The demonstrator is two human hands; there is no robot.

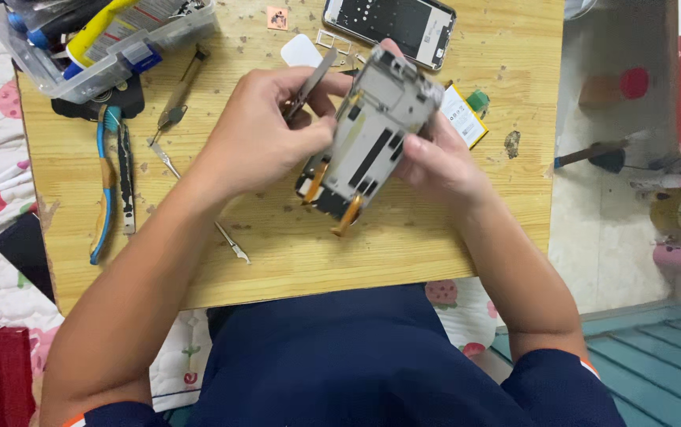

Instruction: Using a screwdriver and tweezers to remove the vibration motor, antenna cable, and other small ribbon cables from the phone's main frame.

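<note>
Head view: both hands work above a small wooden table [404, 237]. The right hand [443, 162] holds an opened phone frame [368, 142] by its long edge, fingers wrapped behind it, grip closed on the frame and lifting it clear of the table, tilted. The left hand [257, 134] pinches a thin metal pry tool [309, 83], its tip at the frame's upper left corner.

The frame looks light and stiff, but fragile: orange flex cables [346, 215] hang loose at its lower end and would tear if pulled. The bare metal edges look the safest place to hold it, away from the cables and the boards.

On the table lie another phone body [392, 24], a battery [463, 115], blue-handled pliers [103, 190], tweezers [198, 202] and a clear plastic bin [95, 67] of tools at the far left corner.
</note>
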